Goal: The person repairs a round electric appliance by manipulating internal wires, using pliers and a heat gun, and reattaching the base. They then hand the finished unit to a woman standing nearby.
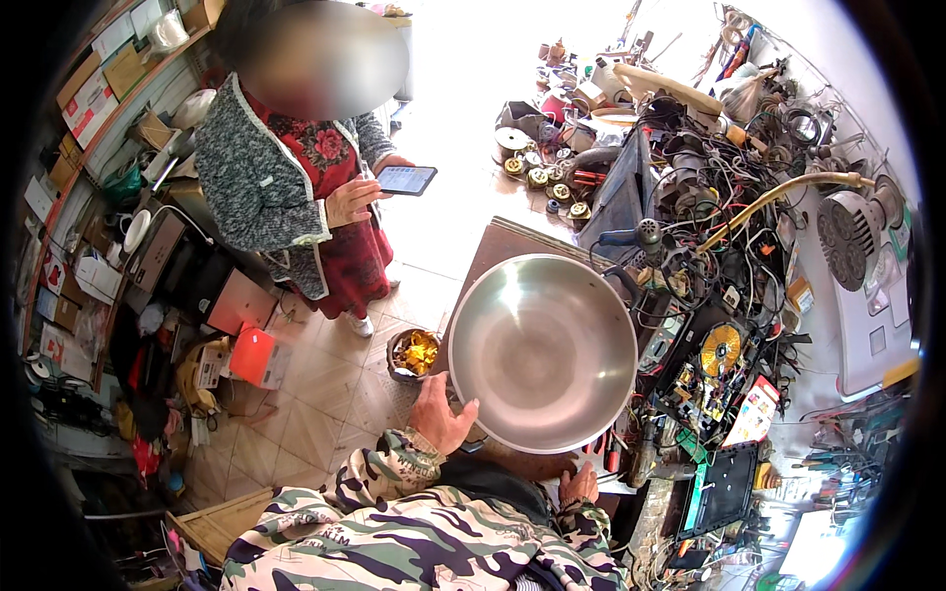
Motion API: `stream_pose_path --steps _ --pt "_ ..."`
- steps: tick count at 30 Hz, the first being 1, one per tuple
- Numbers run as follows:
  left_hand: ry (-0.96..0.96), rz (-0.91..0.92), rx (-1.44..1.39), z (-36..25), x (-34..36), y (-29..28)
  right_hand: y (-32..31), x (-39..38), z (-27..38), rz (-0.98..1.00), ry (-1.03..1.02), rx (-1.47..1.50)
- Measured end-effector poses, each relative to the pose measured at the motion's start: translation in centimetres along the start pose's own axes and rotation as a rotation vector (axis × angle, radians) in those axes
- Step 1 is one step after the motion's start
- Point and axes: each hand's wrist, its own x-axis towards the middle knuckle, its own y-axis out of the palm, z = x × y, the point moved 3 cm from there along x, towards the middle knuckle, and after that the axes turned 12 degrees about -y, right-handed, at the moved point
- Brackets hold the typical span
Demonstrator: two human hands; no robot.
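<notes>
A wide stainless-steel pan [542,345] rests on a brown board [488,241] in front of me, with a dark side handle at upper right. My left hand [441,419] is open at the pan's lower left rim, thumb apart from the fingers; whether it touches the metal is unclear. Below the lower right rim, near the bench edge, my right hand [577,485] has its fingers loosely apart, partly hidden by the camouflage sleeve. Red-handled tools [612,455] lie just right of the pan.
Another person [296,217] stands at left front, holding a phone [404,179]. Cluttered shelves [99,138] line the left. Piled cables, motors and circuit boards [719,355] crowd the bench on the right. A container with yellow scraps [416,353] stands beside the board on the tiled floor [315,414].
</notes>
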Motion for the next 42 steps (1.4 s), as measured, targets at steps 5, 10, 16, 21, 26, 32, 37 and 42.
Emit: stream_pose_path --steps 5,10,16,21,26,32,37,42 --pt "0.026 -0.059 -0.008 0.0 0.0 0.1 0.8 0.5 -1.4 -0.004 -0.081 0.038" --pt "0.042 -0.092 -0.047 0.1 0.0 0.3 1.5 1.4 -2.3 -0.069 -0.183 0.040" --pt "0.019 -0.096 -0.030 0.1 -0.2 0.3 1.8 3.0 -3.6 -0.017 -0.233 0.079" --pt "-0.009 -0.127 0.010 -0.1 -0.1 0.2 1.9 4.7 -4.7 0.080 -0.237 0.105" --pt "-0.070 -0.112 -0.007 0.0 -0.2 0.3 0.0 5.6 -4.5 0.207 -0.191 0.135" --pt "-0.089 -0.127 -0.008 -0.1 -0.1 0.4 1.1 6.7 -5.8 0.258 -0.251 0.169" --pt "-0.099 -0.144 -0.032 -0.5 -0.3 0.2 0.8 6.9 -5.7 0.283 -0.289 0.139" --pt "-0.091 -0.153 -0.038 0.2 -0.1 0.7 1.5 7.0 -6.4 0.289 -0.313 0.127"
